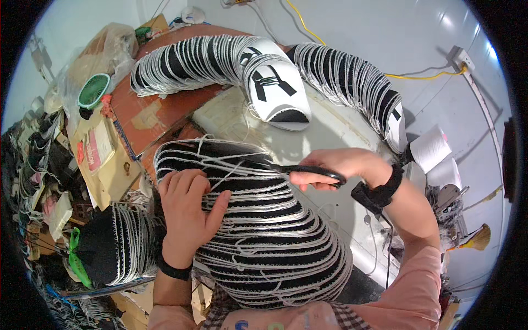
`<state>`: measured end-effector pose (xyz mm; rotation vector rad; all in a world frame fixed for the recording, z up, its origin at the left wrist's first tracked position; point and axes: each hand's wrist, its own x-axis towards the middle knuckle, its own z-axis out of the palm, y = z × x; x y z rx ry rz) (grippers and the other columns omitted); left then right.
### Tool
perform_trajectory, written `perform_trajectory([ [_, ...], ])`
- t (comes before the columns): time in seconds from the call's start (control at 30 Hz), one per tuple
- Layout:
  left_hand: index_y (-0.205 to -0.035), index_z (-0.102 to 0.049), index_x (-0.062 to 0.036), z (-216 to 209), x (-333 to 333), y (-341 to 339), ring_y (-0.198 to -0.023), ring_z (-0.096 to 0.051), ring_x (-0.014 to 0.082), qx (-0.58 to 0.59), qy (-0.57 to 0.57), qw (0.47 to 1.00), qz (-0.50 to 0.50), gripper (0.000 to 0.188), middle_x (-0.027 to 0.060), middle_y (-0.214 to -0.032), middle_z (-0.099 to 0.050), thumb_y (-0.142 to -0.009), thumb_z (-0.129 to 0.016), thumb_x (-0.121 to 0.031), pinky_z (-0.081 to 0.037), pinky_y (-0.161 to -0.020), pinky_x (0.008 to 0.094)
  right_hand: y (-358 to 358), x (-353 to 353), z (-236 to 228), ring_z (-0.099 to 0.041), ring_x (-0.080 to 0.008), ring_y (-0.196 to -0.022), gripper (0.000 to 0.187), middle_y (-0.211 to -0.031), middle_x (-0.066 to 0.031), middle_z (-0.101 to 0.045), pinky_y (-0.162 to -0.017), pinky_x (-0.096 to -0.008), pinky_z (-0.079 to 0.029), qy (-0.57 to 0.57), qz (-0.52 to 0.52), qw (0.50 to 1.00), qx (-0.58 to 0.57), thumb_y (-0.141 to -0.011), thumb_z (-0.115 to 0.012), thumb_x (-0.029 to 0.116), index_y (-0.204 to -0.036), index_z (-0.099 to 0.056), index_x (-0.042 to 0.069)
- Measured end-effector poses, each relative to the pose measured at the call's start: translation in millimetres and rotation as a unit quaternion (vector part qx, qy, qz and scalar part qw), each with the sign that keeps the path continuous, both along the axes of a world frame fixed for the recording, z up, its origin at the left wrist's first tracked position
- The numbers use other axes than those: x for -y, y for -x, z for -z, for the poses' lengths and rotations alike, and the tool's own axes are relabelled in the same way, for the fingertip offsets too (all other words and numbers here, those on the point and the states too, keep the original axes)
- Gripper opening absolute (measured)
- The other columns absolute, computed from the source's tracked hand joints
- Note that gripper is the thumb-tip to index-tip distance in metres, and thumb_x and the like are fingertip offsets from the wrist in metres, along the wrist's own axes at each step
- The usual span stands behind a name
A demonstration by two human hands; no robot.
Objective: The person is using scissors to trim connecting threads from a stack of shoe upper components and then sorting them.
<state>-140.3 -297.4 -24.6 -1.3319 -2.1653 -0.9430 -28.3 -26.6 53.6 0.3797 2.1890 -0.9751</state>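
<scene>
A long stack of black, curved fabric pieces edged with white cord (264, 220) lies in front of me, reaching back toward my body. My left hand (190, 206) rests on its far left part, fingers bent over the pieces and thumb held apart. In my right hand (335, 168) is a pair of scissors (316, 171) with black handles. Its blades point left over the top of the stack, among loose white cords (220, 160). Whether the blades touch a cord is hard to make out.
Behind lie two more bent stacks, one ending in white pieces with black marks (278, 91), the other (352, 77) further right. White thread cones (430, 148) stand at right. A green basket (94, 91) and another cord-edged stack (129, 242) are at left.
</scene>
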Motion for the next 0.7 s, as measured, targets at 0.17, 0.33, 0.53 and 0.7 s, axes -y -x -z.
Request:
perform_trajectory([
  [0.17, -0.079, -0.052, -0.0068, 2.7, 1.2, 3.3, -0.08, -0.054, 0.0284, 0.003, -0.024, 0.999, 0.026, 0.024, 0.0083, -0.085, -0.058, -0.078, -0.071, -0.022, -0.036, -0.082, 0.0403, -23.6, -3.5, -24.3, -0.05, -0.0096, -0.051, 0.058, -0.057, -0.0014, -0.053, -0.047, -0.0266, -0.038, -0.062, -0.001, 0.988, -0.139, -0.09, -0.058, 0.058, -0.072, -0.06, 0.003],
  [0.33, -0.077, -0.054, -0.0076, 2.9, 4.0, 3.9, -0.073, -0.054, 0.0266, 0.027, -0.037, 0.998, 0.045, 0.02, 0.0064, -0.079, -0.057, -0.076, -0.072, -0.017, -0.036, -0.074, 0.0371, -49.8, -7.7, -55.1, -0.041, -0.0151, -0.06, 0.063, -0.06, -0.0003, -0.042, -0.054, -0.0336, -0.037, -0.006, -0.017, 0.996, -0.083, -0.09, -0.054, 0.063, -0.077, -0.053, 0.002],
  [0.53, -0.077, -0.056, -0.0085, 6.6, 6.0, 5.5, -0.071, -0.053, 0.0256, 0.053, -0.043, 0.996, 0.053, 0.018, 0.005, -0.075, -0.055, -0.074, -0.073, -0.013, -0.036, -0.072, 0.0359, -33.2, 3.5, -39.0, -0.044, -0.0094, -0.057, 0.061, -0.061, 0.0018, -0.045, -0.053, -0.0271, -0.037, -0.021, -0.049, 0.996, 0.073, -0.093, -0.046, 0.065, -0.077, -0.05, 0.006],
  [0.7, -0.085, -0.06, -0.0077, 6.1, 2.5, 4.2, -0.071, -0.053, 0.025, 0.033, -0.084, 0.994, 0.065, 0.018, 0.0047, -0.073, -0.055, -0.075, -0.073, -0.014, -0.036, -0.071, 0.0361, -4.1, 19.2, -6.6, -0.053, -0.0129, -0.058, 0.073, -0.059, -0.003, -0.052, -0.054, -0.028, -0.042, -0.047, -0.025, 0.998, 0.039, -0.086, -0.045, 0.075, -0.07, -0.056, 0.005],
])
